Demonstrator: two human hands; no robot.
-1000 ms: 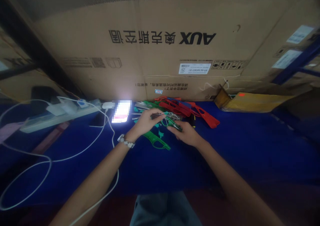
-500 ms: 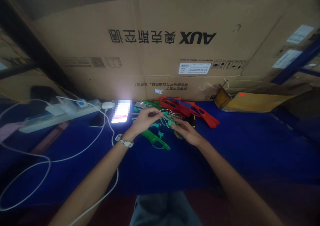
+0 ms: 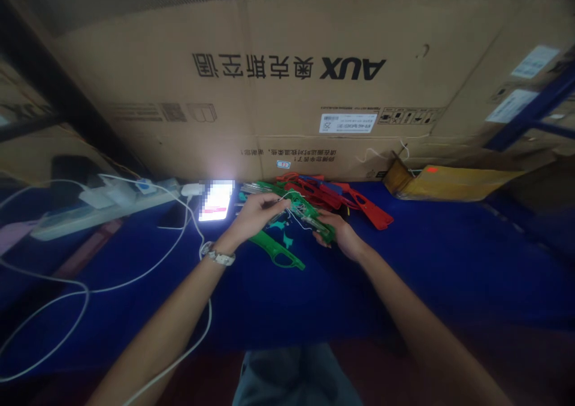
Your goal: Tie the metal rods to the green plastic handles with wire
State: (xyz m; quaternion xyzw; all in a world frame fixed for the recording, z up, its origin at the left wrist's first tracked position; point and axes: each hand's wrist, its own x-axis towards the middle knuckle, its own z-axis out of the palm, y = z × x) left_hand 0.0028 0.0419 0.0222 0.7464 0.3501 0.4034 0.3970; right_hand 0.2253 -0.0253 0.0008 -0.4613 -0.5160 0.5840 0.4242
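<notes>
While both hands work close together over the worktop (image 3: pixel 449 268), the green casing (image 3: pixel 324 229) is held between them just above the surface, with its internal parts exposed. The right hand (image 3: pixel 339 231) is wrapped around the near end of the casing. The left hand (image 3: pixel 260 210) is narrowed to a pinch, thumb and finger on the far end, where a thin white wire (image 3: pixel 302 224) loops out; whether the fingertips also bear on the wire cannot be told. The principal hazard is judged to be that wire: with slack lying outside the casing, a finger catching it, or the hands drawing apart, could pull a connection loose. A second concern is the open side, since tilting the casing could let a loose inner part drop out; what is fixed inside is too small to confirm. Below the left hand lie a green handle piece (image 3: pixel 283 256) and small teal parts (image 3: pixel 287 241), near enough that a low sweep of the wrist could scatter them. Red casings (image 3: pixel 380 215) are heaped behind the hands, where a dropped part could be lost from sight. A white cable (image 3: pixel 209 325) runs close by the left forearm (image 3: pixel 173 310); should the arm snag it, the lit phone (image 3: pixel 218 201) could be dragged.
</notes>
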